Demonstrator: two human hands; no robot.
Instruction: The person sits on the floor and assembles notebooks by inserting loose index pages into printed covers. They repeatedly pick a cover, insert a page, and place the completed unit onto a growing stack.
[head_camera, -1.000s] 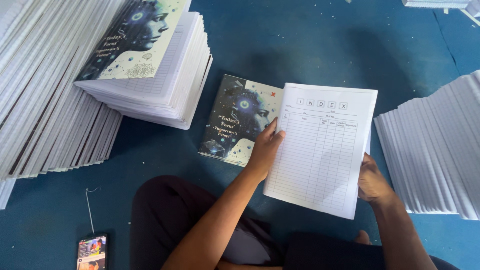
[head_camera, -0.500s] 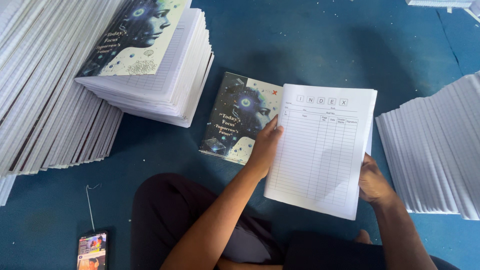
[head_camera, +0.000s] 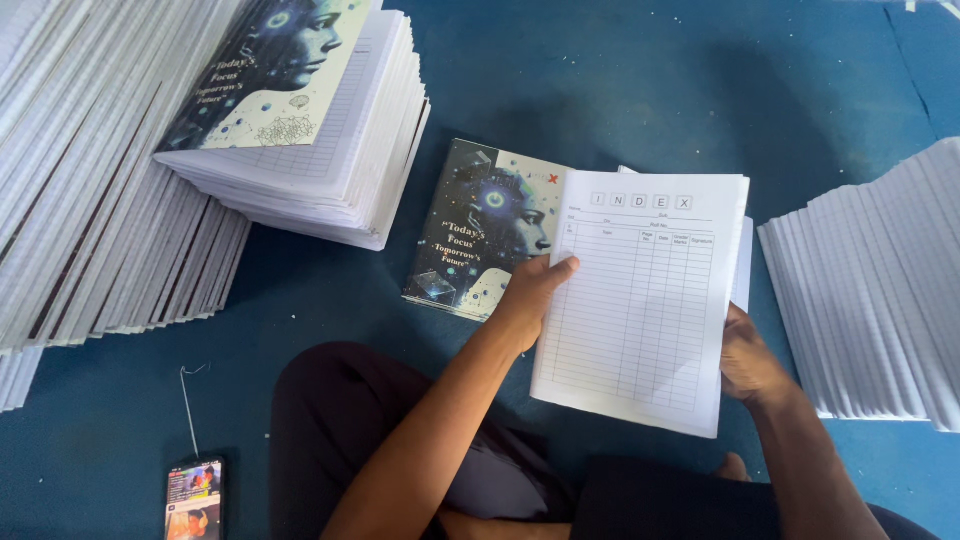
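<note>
While I sit on the blue floor (head_camera: 620, 80), I hold a block of pages (head_camera: 640, 300) between both hands. Left hand (head_camera: 525, 300) grips its left edge, thumb on top of the ruled table page, fingers under. Right hand (head_camera: 750, 360) clamps the right edge low down, fingers hidden behind the paper. So the block sits between the two grips, tilted up toward me, top page facing me.

Just left of the block, partly under its left edge, a printed cover (head_camera: 480, 230) lies flat on the floor, touching my left hand's knuckles or close to it; can't tell which. Further left of the block: a stack of books (head_camera: 320, 150) with the same cover on top. Right of the block: a fanned row of page blocks (head_camera: 880, 290). Below and well left of it: a phone (head_camera: 193, 498) on the floor.
</note>
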